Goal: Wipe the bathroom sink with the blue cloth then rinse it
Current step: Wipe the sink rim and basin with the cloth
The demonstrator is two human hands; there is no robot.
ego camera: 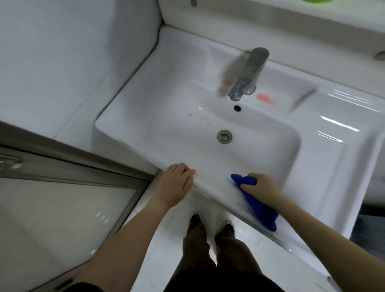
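Note:
The white bathroom sink (325, 166) fills the middle of the view, with a chrome faucet (248, 75) at its back and a round drain (224, 136) in the basin. A pink smear (265, 98) lies beside the faucet base, and small pink specks dot the basin's left slope. My right hand (261, 185) presses the blue cloth (258, 204) onto the sink's front rim, and the cloth hangs over the edge. My left hand (176, 183) rests on the front rim to the left, fingers bent over the edge, holding nothing.
A white wall panel rises on the left of the sink. A glass shower door with a metal frame (83, 166) stands at lower left. My legs and dark shoes (212, 225) are on the white tiled floor below the rim. Something green (314, 1) sits at the top edge.

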